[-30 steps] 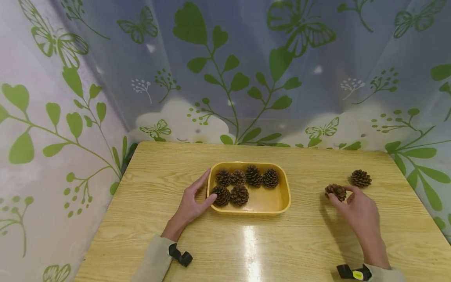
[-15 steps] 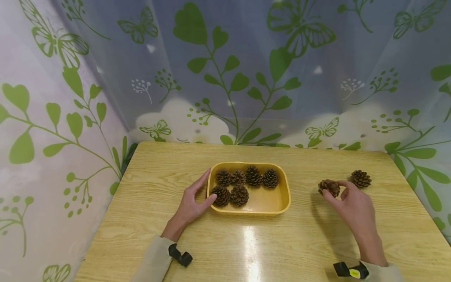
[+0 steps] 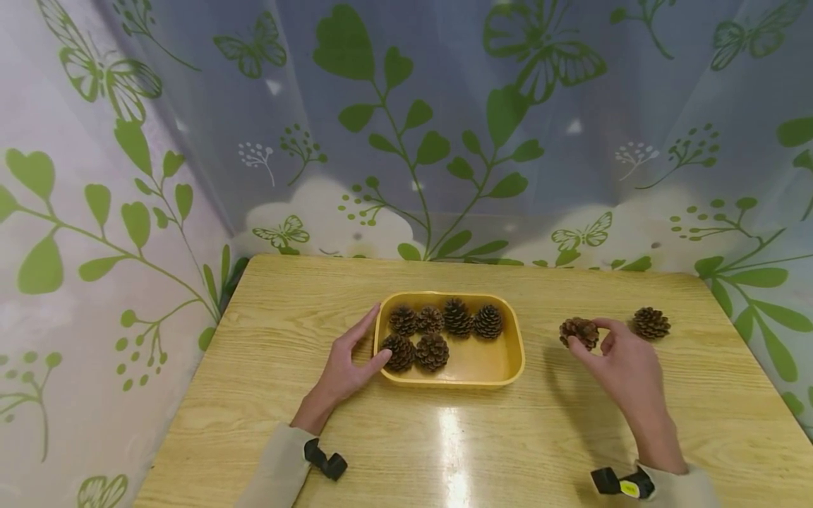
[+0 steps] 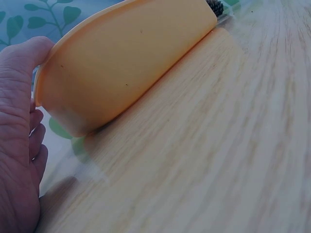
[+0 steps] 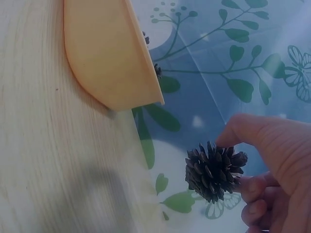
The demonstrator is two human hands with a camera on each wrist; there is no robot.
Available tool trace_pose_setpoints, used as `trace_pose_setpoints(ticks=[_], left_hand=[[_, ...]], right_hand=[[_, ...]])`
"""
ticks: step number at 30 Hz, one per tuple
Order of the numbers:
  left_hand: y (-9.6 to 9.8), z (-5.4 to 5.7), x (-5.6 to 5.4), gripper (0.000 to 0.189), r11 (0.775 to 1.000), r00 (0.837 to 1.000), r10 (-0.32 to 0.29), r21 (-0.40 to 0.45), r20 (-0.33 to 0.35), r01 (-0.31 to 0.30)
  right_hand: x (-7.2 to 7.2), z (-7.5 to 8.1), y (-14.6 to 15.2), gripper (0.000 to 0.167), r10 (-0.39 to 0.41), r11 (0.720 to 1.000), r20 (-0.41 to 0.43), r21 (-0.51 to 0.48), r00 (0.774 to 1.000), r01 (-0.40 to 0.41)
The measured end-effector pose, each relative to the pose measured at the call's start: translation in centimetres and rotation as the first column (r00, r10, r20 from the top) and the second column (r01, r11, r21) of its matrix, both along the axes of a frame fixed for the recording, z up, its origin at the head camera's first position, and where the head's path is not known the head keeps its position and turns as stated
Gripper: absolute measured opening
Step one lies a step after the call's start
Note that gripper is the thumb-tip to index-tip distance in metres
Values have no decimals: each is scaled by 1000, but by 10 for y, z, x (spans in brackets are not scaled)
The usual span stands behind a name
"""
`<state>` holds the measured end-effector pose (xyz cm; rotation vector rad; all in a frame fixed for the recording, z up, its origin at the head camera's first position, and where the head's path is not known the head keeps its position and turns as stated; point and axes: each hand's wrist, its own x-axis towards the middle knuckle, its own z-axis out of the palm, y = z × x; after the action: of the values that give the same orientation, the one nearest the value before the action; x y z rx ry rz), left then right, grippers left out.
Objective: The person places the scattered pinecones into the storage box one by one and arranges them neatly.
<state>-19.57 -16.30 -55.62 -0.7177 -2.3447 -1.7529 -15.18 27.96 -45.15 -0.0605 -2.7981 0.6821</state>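
My right hand (image 3: 630,365) pinches a brown pine cone (image 3: 576,332) between thumb and fingers, raised over the table right of the yellow plastic tray (image 3: 488,365). The right wrist view shows this cone's (image 5: 212,172) spread scales and the fingertips at its side. At the tray's left end, my left hand (image 3: 343,368) holds the rim, thumb over the near corner and fingers along the outer wall. In the left wrist view the thumb (image 4: 34,51) lies at the rim. Several pine cones (image 3: 432,352) sit in the tray, in a back row and a shorter front row at the left.
Another pine cone (image 3: 651,323) lies on the wooden table (image 3: 305,289), behind and right of my right hand. A curtain (image 3: 438,141) with green leaves and butterflies hangs along the table's back edge, and a similar one (image 3: 82,247) on the left.
My right hand has moved left toward the tray with the pine cone in its fingers. The left hand and the tray have stayed in place.
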Motion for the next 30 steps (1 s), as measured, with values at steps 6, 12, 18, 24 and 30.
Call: trace_pose_setpoints(ticks=[6,12,18,24,30], left_hand=[[2,10,3,79,1000,1000,-2,10,7,2],[1,0,0,82,1000,1000,8,1,-8,-8],[4,17,7,78,1000,1000,4,13,18,-4],[6,37,15,75,1000,1000,-1,7,16,1],[7,39,16,76,1000,1000,-4,13,22,3]], right_hand=[[-1,4,-7,61,20,1000,-10,1,1000,-20],[-2,8,-14,61,41,999,-19,-10,999,-41],[-3,12,-21,59,59,998,-34,-12,998,-60],[-4,16,-30,54,76,997,-56,0,996,-76],[-4,21,-42,54,97,995,-35,-1,995,-98]])
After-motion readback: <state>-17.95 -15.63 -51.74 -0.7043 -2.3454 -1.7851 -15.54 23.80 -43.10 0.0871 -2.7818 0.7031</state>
